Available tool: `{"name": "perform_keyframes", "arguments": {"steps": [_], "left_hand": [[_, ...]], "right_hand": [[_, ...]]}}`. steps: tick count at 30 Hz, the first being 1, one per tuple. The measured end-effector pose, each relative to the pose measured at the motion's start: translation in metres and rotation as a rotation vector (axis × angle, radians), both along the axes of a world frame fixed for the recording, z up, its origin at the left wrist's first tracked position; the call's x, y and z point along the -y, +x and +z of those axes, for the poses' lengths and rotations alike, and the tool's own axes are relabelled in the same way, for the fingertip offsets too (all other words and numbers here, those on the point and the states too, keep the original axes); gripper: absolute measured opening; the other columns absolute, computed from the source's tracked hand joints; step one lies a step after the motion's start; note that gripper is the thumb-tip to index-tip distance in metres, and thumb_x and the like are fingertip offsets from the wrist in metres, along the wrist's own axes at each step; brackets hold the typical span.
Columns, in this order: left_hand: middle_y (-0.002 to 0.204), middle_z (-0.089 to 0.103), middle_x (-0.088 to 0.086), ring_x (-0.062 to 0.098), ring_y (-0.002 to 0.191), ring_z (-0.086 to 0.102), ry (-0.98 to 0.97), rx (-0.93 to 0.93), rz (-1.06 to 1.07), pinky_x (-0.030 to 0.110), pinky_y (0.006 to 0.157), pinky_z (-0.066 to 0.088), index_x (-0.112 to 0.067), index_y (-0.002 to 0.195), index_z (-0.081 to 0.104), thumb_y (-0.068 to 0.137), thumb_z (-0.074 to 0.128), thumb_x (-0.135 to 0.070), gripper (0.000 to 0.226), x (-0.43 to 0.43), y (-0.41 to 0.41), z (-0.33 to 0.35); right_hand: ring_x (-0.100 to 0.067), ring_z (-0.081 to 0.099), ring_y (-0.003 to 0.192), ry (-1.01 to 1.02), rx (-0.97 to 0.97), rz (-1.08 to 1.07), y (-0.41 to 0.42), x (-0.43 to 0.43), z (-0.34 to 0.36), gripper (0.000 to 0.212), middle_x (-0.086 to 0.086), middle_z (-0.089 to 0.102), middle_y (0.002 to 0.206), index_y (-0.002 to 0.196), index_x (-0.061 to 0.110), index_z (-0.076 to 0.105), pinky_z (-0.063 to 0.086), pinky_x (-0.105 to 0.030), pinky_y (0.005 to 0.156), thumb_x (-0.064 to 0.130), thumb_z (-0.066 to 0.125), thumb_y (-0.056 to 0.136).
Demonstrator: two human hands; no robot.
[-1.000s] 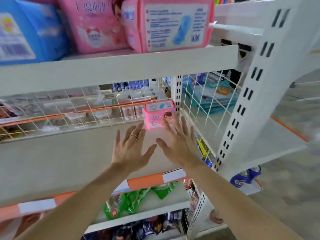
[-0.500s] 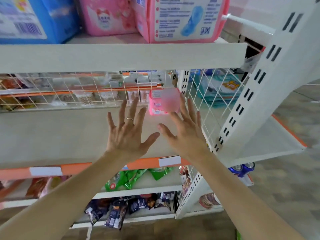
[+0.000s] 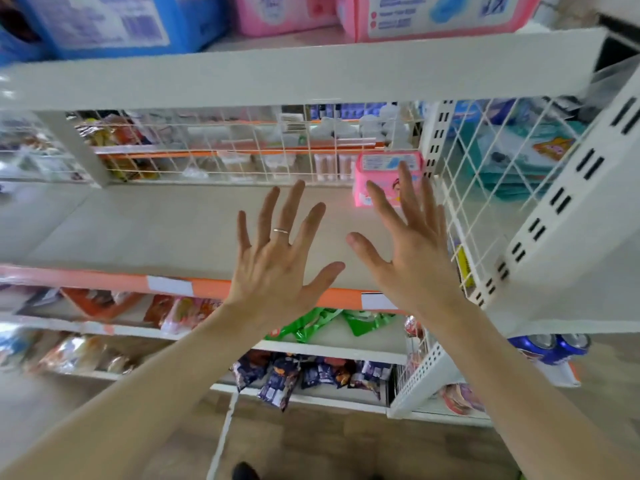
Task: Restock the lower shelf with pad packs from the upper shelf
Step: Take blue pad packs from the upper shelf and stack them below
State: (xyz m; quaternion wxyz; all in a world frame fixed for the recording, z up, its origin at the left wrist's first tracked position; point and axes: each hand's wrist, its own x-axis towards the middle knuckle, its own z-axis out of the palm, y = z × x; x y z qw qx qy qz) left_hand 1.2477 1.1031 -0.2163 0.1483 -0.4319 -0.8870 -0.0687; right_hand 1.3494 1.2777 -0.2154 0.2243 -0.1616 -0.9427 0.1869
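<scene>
Shop aisle, white metal shelving, wire mesh backs, goods on every tier. Nearest the camera: two bare forearms reaching forward and up. Left hand (image 3: 277, 258): ring (image 3: 280, 231) on one finger, fingers straight and spread wide, back of the hand to the camera, nothing in it. Right hand (image 3: 412, 251): the same, flat and splayed, nothing held. Its fingertips overlap the small pink pack (image 3: 381, 164) in the view; contact cannot be told. Both hands hover above the front of the lower shelf (image 3: 156, 226), just past its orange price strip (image 3: 214, 287). The small pink pack stands at the back right corner of that shelf, against the rear mesh (image 3: 242, 147) and just beside the side mesh (image 3: 485, 188); it is the only pad pack seen there. Above and beyond, the upper shelf (image 3: 294, 74) carries the stock: a large pink pack (image 3: 433, 15) at the right near the front edge, a second pink pack (image 3: 284, 12) behind and to its left, a blue pack (image 3: 114, 22) at the left. Judgement: one pack placed, restocking barely begun, and the step in hand is the reach for the next pack. The next move calls for lifting both hands to the upper shelf and gripping a soft pack by its two ends. It then has to come down under the shelf's front lip and go just left of the small pink pack.
</scene>
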Motion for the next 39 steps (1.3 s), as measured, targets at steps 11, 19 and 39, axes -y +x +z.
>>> {"name": "perform_keyframes", "arguments": {"steps": [11, 19, 39], "left_hand": [[0.167, 0.018, 0.002, 0.032, 0.151, 0.023, 0.159, -0.057, -0.02, 0.066, 0.116, 0.022, -0.021, 0.154, 0.03, 0.092, 0.033, -0.069, 0.078, 0.094, -0.022, 0.035], [0.167, 0.015, 0.004, 0.031, 0.153, 0.016, 0.258, -0.11, 0.007, 0.068, 0.115, 0.021, -0.025, 0.154, 0.025, 0.094, 0.033, -0.07, 0.076, 0.213, -0.051, 0.054], [0.162, 0.028, 0.009, 0.033, 0.148, 0.029, 0.486, -0.253, -0.138, 0.065, 0.11, 0.03, -0.018, 0.149, 0.039, 0.095, 0.035, -0.069, 0.075, 0.304, -0.11, 0.122]], "right_hand": [[-0.015, -0.019, 0.152, 0.055, -0.054, 0.075, -0.018, 0.083, 0.038, 0.074, 0.012, -0.014, 0.166, 0.157, 0.043, 0.005, -0.008, -0.045, 0.122, 0.074, 0.024, 0.092], [-0.012, -0.013, 0.153, 0.103, -0.126, 0.127, -0.044, 0.195, 0.063, 0.074, 0.012, -0.007, 0.167, 0.158, 0.039, 0.01, -0.004, -0.042, 0.123, 0.069, 0.031, 0.093], [-0.014, -0.001, 0.155, 0.21, -0.346, 0.071, -0.089, 0.308, 0.145, 0.069, 0.006, 0.008, 0.167, 0.155, 0.04, 0.018, 0.011, -0.053, 0.124, 0.067, 0.036, 0.095]]}}
